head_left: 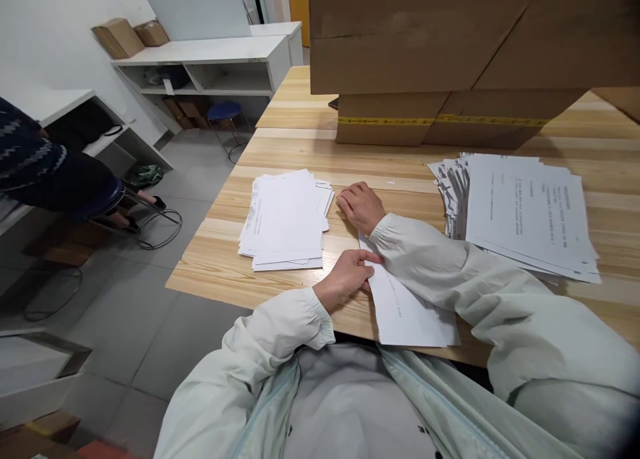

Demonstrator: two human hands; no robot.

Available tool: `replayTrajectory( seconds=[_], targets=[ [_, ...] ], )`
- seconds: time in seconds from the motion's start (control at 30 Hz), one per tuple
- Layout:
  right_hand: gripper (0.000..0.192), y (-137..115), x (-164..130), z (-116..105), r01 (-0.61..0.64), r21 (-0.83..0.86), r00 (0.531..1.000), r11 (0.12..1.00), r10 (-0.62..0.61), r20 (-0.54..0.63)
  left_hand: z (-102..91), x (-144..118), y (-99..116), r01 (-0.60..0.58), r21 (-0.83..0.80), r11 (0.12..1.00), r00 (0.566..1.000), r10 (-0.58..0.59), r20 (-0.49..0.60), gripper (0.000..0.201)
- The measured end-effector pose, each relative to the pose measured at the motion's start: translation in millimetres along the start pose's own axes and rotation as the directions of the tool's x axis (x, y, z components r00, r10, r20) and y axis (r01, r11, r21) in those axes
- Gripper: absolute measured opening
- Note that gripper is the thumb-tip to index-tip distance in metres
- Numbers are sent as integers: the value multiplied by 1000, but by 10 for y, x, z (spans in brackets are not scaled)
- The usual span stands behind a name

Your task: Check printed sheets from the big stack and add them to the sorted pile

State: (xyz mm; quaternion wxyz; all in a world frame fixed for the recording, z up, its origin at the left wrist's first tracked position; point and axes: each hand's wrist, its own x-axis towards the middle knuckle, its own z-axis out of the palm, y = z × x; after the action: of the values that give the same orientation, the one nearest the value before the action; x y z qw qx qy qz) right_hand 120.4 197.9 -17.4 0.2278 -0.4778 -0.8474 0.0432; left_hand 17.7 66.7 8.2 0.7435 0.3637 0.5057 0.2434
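A white printed paper sheet (407, 312) lies slanted at the table's front edge, partly under my right forearm. My left hand (350, 272) grips its left edge, with thumb and index finger at the paper. Beyond it, my right hand (361, 207) rests palm down at the sheet's upper end, its fingers slightly bent and lying toward the left; what is beneath the palm is hidden. To the left of my hands sits a stack of white papers (287, 222). A thicker, uneven stack of printed sheets (525, 212) stands to the right, beyond my right sleeve.
Large cardboard boxes (390, 119) stand at the back of the wooden table (215, 259). At the left, a person (50, 159) sits on a stool. White shelves (225, 49) and a blue stool (223, 110) are farther back.
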Motion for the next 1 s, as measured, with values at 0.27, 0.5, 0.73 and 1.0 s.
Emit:
replayTrajectory(
  seconds=[0.27, 0.5, 0.73, 1.0],
  targets=[
    [39, -114, 26, -91, -64, -24, 997, 998, 63, -43, 17, 29, -12, -14, 8, 1000, 1000, 14, 14, 31],
    [37, -228, -725, -1215, -47, 95, 959, 994, 72, -274, -301, -685, -230, -292, 245, 924, 941, 323, -97, 18],
    [50, -791, -1993, -1065, -436, 739, 876, 513, 430, 217, -415, -1106, -353, -556, 480, 679, 709, 688, -152, 20],
    [35, 74, -1875, -1578, -747, 455, 368, 485, 871, -326, -343, -932, -86, -611, 324, 723, 729, 673, -126, 21]
  ],
)
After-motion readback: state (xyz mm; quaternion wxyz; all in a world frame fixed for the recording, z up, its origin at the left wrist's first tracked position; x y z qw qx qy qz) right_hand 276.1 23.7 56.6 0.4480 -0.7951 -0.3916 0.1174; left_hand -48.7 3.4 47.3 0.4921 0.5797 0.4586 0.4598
